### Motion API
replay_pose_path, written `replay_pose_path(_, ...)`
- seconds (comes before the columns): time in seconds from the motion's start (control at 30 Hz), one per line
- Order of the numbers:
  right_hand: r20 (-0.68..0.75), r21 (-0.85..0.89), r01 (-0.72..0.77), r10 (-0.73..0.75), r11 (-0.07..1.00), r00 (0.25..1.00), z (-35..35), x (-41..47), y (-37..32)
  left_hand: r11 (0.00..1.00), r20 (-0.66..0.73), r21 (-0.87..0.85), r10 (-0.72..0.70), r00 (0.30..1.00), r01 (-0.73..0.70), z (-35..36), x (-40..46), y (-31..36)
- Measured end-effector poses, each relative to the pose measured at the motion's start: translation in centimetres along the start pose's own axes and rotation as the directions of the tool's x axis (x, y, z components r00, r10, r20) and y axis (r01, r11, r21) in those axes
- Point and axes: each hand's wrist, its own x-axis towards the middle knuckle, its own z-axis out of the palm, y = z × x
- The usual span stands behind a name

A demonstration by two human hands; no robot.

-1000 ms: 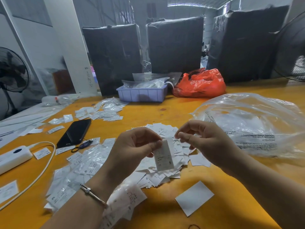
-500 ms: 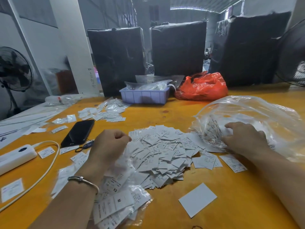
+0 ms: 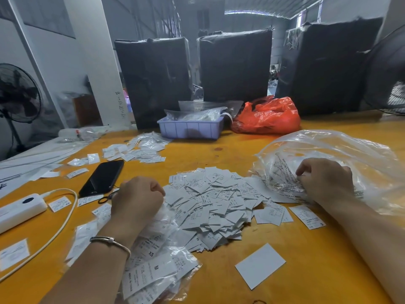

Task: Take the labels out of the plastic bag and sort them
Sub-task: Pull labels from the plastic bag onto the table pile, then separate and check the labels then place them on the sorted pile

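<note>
Labels, small white printed paper slips (image 3: 210,200), lie heaped on the yellow table (image 3: 285,288). Right hand (image 3: 326,181) pinches the large crinkled clear plastic bag (image 3: 341,154), labels inside. Left hand (image 3: 138,198), fingers curled, grips a smaller clear bag of labels (image 3: 157,266).

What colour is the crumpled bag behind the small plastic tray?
The crumpled bag is bright orange-red, clearest in the head view, right of the pale lilac tray.

One head-worn wide-angle cam, looking fwd and down from above the forearms. Close in on the surface (image 3: 285,238); fingers (image 3: 303,170) sit mid-frame, w/ surface nearer than them at the bottom edge, room and black bundles (image 3: 235,64) beyond up top.
</note>
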Motion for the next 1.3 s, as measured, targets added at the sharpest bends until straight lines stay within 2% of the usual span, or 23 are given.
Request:
replay_pose_path(0.17, -0.119, 0.062, 0.062, -0.054, 0.996, 0.991, -0.1, -0.1, -0.2, 0.986, -0.032, -0.080, 0.146, 0.989, -0.148, 0.7, -0.9, 1.1)
replay_pose_path(0.23, -0.084, 0.055, 0.058, -0.053, 0.997, 0.995, 0.0, -0.1, -0.1, 0.974, -0.009, -0.128, 0.186, 0.982, -0.186, 1.0, -1.3, 1.6)
replay_pose_path(0.33, 0.052, 0.017, 0.016, -0.017, 1.000, 0.998, 0.2, -0.1, 0.0, 0.956, 0.039, -0.210, 0.216, 0.976, -0.204, 1.3, -1.8, 2.1)
replay_pose_path(0.47, -0.023, 0.041, 0.009, -0.008, 0.999, 1.000, 0.0, -0.1, -0.3, 0.941, 0.052, -0.257, 0.242, 0.969, -0.221, 1.6, -2.1, 2.3)
replay_pose_path(0.57, 0.002, 0.053, 0.018, -0.019, 0.998, 1.000, 0.0, -0.1, -0.4, 0.929, 0.059, -0.293, 0.253, 0.966, -0.225, 1.8, -2.2, 2.4)
replay_pose_path(0.6, -0.008, 0.072, 0.024, -0.024, 0.997, 1.000, 0.0, 0.0, -0.3, 0.927, 0.061, -0.297, 0.256, 0.965, -0.227, 1.8, -2.3, 2.4)
replay_pose_path(0.67, -0.115, 0.153, 0.052, -0.035, 0.987, 0.993, 0.1, 0.1, -0.1, 0.925, 0.058, -0.301, 0.259, 0.964, -0.231, 1.9, -2.3, 2.4)
replay_pose_path(0.77, -0.234, 0.324, 0.063, 0.016, 0.944, 0.972, 0.1, 0.4, -0.4, 0.921, 0.058, -0.319, 0.253, 0.966, -0.223, 1.9, -2.3, 2.4)
replay_pose_path(0.93, -0.129, 0.428, 0.016, 0.043, 0.904, 0.991, 0.5, 0.4, -0.5, 0.920, 0.064, -0.322, 0.259, 0.964, -0.225, 2.1, -2.4, 2.5)
replay_pose_path(1.0, -0.025, 0.566, -0.046, 0.073, 0.823, 0.997, 0.0, 0.1, -0.9, 0.915, 0.068, -0.332, 0.266, 0.962, -0.230, 2.0, -2.5, 2.5)
replay_pose_path(1.03, 0.049, 0.661, -0.088, 0.074, 0.745, 0.996, -0.4, -0.2, -1.4, 0.911, 0.069, -0.337, 0.276, 0.959, -0.238, 2.0, -2.5, 2.5)
replay_pose_path(1.1, 0.208, 0.798, -0.163, -0.010, 0.580, 0.978, -1.4, -1.2, -2.8, 0.889, 0.068, -0.366, 0.322, 0.944, -0.277, 2.0, -2.6, 2.6)
replay_pose_path(1.13, 0.272, 0.823, -0.179, -0.098, 0.539, 0.957, -1.9, -1.7, -3.5, 0.866, 0.076, -0.402, 0.356, 0.931, -0.298, 2.0, -2.7, 2.7)
replay_pose_path(1.23, 0.375, 0.847, -0.135, -0.397, 0.515, 0.838, -2.8, -3.8, -6.1, 0.797, 0.179, -0.520, 0.453, 0.873, -0.307, 1.7, -3.0, 3.2)
replay_pose_path(1.3, 0.361, 0.871, -0.089, -0.505, 0.484, 0.784, -2.9, -5.3, -7.6, 0.763, 0.268, -0.581, 0.509, 0.818, -0.284, 1.5, -3.3, 3.5)
